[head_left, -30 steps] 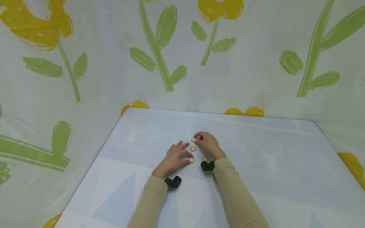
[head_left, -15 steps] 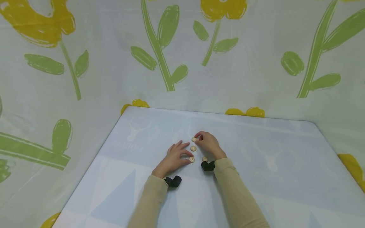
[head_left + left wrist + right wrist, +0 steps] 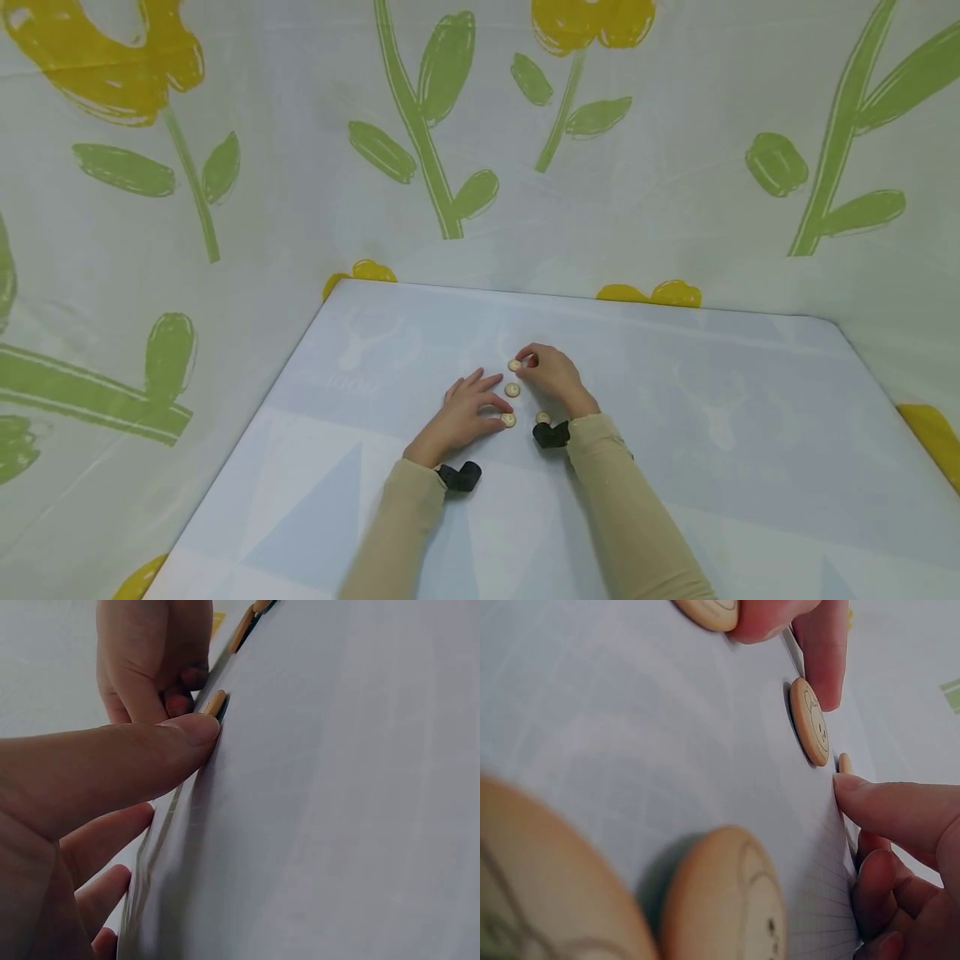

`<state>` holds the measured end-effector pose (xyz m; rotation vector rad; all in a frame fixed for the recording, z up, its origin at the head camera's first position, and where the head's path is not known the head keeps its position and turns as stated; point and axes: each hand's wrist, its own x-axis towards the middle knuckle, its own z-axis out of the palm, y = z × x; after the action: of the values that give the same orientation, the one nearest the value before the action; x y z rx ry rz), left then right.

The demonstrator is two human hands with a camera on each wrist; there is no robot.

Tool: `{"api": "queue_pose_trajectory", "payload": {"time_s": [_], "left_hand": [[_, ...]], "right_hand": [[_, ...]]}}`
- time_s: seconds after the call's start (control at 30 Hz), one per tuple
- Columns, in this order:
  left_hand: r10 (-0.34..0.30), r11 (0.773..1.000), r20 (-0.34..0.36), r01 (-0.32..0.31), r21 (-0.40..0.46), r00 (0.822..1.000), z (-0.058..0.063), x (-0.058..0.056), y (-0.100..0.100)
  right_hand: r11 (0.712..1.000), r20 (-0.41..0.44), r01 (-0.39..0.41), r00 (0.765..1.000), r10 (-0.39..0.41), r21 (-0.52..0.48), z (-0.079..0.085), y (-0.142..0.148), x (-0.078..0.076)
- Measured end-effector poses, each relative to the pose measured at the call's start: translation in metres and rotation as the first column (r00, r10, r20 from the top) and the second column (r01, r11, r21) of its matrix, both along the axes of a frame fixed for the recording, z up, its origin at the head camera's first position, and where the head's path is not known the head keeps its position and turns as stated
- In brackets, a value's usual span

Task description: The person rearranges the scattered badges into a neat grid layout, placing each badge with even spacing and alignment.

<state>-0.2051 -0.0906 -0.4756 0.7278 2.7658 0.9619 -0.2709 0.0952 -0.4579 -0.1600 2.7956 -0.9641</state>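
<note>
My left hand (image 3: 457, 421) rests low over the table, thumb and forefinger pinching a round wooden disc (image 3: 508, 421). Farther from me, my right hand (image 3: 551, 372) pinches another disc (image 3: 515, 365) at its edge. Between the two lies a third disc (image 3: 512, 389), flat and untouched; the right wrist view shows an animal face drawn on that middle disc (image 3: 810, 721). By the right wrist, a further disc (image 3: 543, 417) is partly covered by the black wrist camera. Close up in the right wrist view are two discs, a face-marked disc (image 3: 727, 900) and a blurred one (image 3: 555, 900).
The discs lie on a pale blue and white patterned tabletop (image 3: 300, 517). Behind and to the left hangs a white cloth (image 3: 285, 167) with yellow flowers and green leaves. A black camera (image 3: 460, 477) sits on the left wrist.
</note>
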Motion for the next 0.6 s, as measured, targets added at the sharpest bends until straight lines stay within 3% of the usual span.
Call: {"api": "queue_pose_trajectory", "payload": {"time_s": [0.6], "left_hand": [[0.005, 1.000, 0.006, -0.005, 0.019, 1.000, 0.0035, 0.0011, 0.0018]], "right_hand": [[0.999, 0.013, 0.006, 1.000, -0.007, 0.034, -0.0006, 0.0002, -0.0017]]}}
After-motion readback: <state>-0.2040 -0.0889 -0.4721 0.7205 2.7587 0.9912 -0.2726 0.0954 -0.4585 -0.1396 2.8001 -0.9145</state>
